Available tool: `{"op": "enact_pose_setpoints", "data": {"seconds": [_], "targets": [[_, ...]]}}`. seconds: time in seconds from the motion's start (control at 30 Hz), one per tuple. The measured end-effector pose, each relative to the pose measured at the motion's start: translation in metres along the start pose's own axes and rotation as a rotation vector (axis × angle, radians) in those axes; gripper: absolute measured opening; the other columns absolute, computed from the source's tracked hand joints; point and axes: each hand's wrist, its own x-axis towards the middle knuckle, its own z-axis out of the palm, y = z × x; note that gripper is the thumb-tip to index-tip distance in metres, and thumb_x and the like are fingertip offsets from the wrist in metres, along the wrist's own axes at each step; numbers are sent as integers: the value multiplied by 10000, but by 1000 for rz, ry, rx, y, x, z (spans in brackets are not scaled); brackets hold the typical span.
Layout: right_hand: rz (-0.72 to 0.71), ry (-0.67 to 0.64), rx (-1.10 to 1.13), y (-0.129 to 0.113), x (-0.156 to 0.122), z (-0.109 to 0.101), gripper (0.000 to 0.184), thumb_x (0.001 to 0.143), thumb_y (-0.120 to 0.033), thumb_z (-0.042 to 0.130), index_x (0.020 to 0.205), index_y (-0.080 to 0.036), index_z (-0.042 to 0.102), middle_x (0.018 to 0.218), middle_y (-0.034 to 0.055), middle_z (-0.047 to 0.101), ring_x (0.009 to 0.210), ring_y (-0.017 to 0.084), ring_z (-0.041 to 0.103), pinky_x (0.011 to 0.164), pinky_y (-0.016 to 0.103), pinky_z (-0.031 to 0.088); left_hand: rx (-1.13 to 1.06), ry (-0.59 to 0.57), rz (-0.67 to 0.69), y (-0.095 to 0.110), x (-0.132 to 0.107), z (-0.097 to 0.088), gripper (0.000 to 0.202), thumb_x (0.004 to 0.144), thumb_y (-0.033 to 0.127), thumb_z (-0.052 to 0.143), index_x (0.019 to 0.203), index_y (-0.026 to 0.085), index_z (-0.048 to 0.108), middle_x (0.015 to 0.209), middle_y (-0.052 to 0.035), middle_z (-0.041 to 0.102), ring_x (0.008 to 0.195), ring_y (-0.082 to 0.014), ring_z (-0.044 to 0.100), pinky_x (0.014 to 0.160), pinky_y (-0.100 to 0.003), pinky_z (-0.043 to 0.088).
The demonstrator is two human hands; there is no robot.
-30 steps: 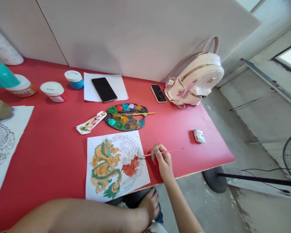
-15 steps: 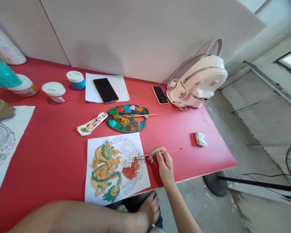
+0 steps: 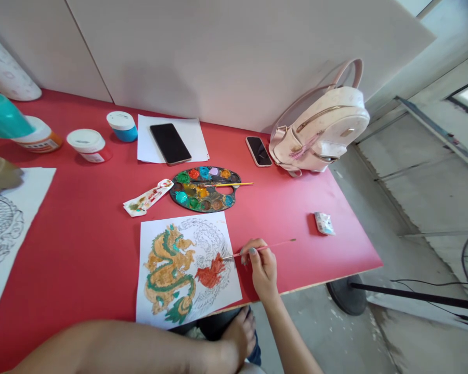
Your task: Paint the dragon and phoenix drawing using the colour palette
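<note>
My right hand (image 3: 262, 265) is closed on a thin paintbrush (image 3: 273, 244) with a pink handle. The brush's bristles touch the red painted bird on the drawing sheet (image 3: 150, 231), by its upper right edge. A dragon on the same sheet is painted orange and green; other outlines are bare. Below the table edge, my left hand (image 3: 242, 332) rests on my lap with its fingers lying flat, holding nothing I can see. Just beyond the sheet lies a paint palette (image 3: 175, 200) with several colours and a yellow brush (image 3: 237, 184) across it. A paint-stained tissue (image 3: 148, 198) lies left of the palette.
Paint jars (image 3: 122, 126) and a teal bottle (image 3: 8, 117) stand at the back left. A phone (image 3: 170, 144) lies on white paper, a second phone (image 3: 258, 151) by a pink backpack (image 3: 323, 130). A small packet (image 3: 324, 223) sits right. Another sheet (image 3: 31, 192) lies left.
The brush tip has shifted slightly right and down on the red bird, and my right hand has moved slightly with it. My left hand stays in place.
</note>
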Motion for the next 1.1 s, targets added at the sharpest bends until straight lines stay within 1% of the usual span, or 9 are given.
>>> {"op": "enact_pose_setpoints", "data": {"seconds": [0.1, 0.23, 0.4, 0.5, 0.57, 0.7, 0.83, 0.97, 1.1], "targets": [[-16, -18, -27, -1, 1, 0, 333, 1073, -360, 509, 807, -206, 639, 649, -17, 625, 553, 123, 581, 564, 238, 444, -6, 9, -4, 2, 2, 5, 207, 811, 353, 748, 963, 237, 827, 1143, -91, 805, 1125, -290, 715, 1090, -526, 489], [-25, 85, -76, 0, 0, 0, 342, 1078, -368, 490, 808, -209, 627, 651, -16, 615, 558, 130, 575, 570, 250, 445, -74, 20, -76, 2, 2, 3, 203, 754, 322, 789, 947, 267, 822, 1165, -64, 802, 1136, -282, 707, 1100, -519, 476], [-49, -10, -74, -1, -2, -1, 371, 1076, -391, 486, 784, -213, 631, 648, -2, 623, 581, 151, 588, 593, 272, 461, -90, -86, -61, -1, 1, -12, 215, 842, 281, 705, 1026, 258, 814, 1228, -71, 782, 1207, -264, 679, 1132, -520, 457], [-36, 44, -114, -1, -3, -1, 373, 1078, -380, 482, 777, -215, 628, 654, -4, 623, 575, 146, 583, 585, 269, 450, -85, -129, -37, -3, 2, -17, 251, 851, 284, 701, 1071, 232, 810, 1247, -99, 772, 1235, -276, 667, 1145, -533, 452], [-45, 77, -93, -1, -3, 0, 363, 1081, -368, 474, 790, -217, 629, 645, -9, 612, 572, 146, 578, 589, 271, 452, -89, -131, -40, -2, 2, -17, 258, 866, 281, 682, 1089, 239, 805, 1252, -100, 770, 1237, -278, 666, 1136, -549, 459], [-66, -31, -89, 0, -3, 0, 371, 1074, -376, 485, 776, -217, 639, 657, 3, 621, 606, 159, 599, 607, 280, 468, -119, -117, -57, -2, 4, -13, 229, 873, 272, 666, 1048, 250, 812, 1233, -92, 778, 1223, -277, 672, 1129, -554, 460], [-56, 62, -148, -1, -4, 0, 410, 1079, -405, 458, 754, -219, 624, 649, 8, 614, 588, 163, 583, 594, 287, 457, -118, -98, -63, -3, 3, -15, 207, 874, 285, 674, 1030, 272, 810, 1217, -71, 785, 1212, -254, 663, 1119, -542, 467], [-71, -12, -151, 0, -4, 0, 408, 1073, -407, 463, 761, -218, 643, 657, 18, 612, 609, 176, 593, 604, 299, 469, -84, -108, -48, -4, 2, -21, 209, 893, 288, 658, 1024, 250, 815, 1218, -83, 784, 1213, -256, 666, 1123, -529, 463], [-79, 66, -183, 1, -4, 0, 403, 1073, -384, 456, 748, -221, 629, 657, 17, 607, 602, 175, 585, 595, 300, 461, -88, -113, -54, -4, 3, -23, 208, 896, 316, 664, 1024, 259, 818, 1204, -68, 791, 1199, -256, 675, 1116, -515, 478]]}}
